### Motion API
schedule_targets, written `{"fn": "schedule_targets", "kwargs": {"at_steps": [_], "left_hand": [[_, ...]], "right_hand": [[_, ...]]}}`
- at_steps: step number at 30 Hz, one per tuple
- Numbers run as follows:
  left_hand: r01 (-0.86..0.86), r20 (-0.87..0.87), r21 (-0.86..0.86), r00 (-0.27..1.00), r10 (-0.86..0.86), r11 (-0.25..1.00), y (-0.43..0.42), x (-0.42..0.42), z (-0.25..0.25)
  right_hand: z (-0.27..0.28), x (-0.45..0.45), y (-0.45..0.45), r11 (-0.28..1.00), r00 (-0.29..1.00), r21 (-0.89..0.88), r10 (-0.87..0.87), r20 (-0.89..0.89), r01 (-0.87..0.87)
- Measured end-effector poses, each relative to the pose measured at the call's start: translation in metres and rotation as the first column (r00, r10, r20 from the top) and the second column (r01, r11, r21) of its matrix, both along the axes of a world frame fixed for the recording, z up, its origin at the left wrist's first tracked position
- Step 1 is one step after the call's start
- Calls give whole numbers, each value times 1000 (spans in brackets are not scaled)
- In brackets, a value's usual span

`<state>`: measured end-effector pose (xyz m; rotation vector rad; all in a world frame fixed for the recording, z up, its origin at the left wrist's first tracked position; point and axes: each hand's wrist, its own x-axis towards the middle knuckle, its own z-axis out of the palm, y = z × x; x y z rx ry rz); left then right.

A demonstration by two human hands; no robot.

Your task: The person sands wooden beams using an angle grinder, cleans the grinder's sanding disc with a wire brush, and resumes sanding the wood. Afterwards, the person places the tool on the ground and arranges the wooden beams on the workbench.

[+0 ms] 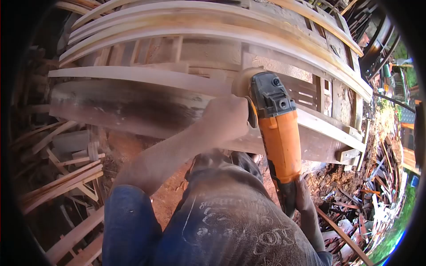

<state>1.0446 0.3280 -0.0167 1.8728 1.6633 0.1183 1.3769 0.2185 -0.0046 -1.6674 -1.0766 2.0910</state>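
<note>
An orange and black angle grinder [279,142] slants across the wooden workbench, its grey head pointing away from me. The pale, blurred disc [244,81] on its left side is at the light upper edge of a long plank [146,76]. My left hand [225,117] is closed beside the grinder's head, apparently round its side handle, which the fingers hide. Lower down, my right hand [304,195] wraps the black rear end of the tool; its fingers are partly hidden behind it. Below the plank's edge lies a dark, dusty board face [120,104].
Several long pale planks [199,20] lie along the bench's far side. Wood offcuts [66,181] are heaped at the left. Scraps and splinters [355,208] cover the ground at the right. My dusty apron [239,213] is close to the board's near side.
</note>
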Motion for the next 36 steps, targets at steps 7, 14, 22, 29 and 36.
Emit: {"fn": "schedule_targets", "kwargs": {"at_steps": [7, 14, 22, 29, 36], "left_hand": [[-70, -1, -49, 998, 70, 996, -30, -160, -9], [-259, 475, -552, 683, 554, 793, -112, -324, -3], [-700, 336, -472, 420, 843, 536, -320, -272, -14], [-651, 274, -564, 433, 859, 508, -380, -208, 9], [-644, 153, -527, 570, 808, 554, -396, -202, 74]], "right_hand": [[5, -149, 7, 987, 986, -24, 158, 58, -157], [7, -280, 22, 821, 854, 236, 504, 129, -520], [-11, -270, -28, 512, 567, 262, 794, 217, -818], [-44, -235, -79, 560, 589, 227, 803, 91, -797], [-96, -230, -155, 628, 654, 278, 757, 0, -727]]}}
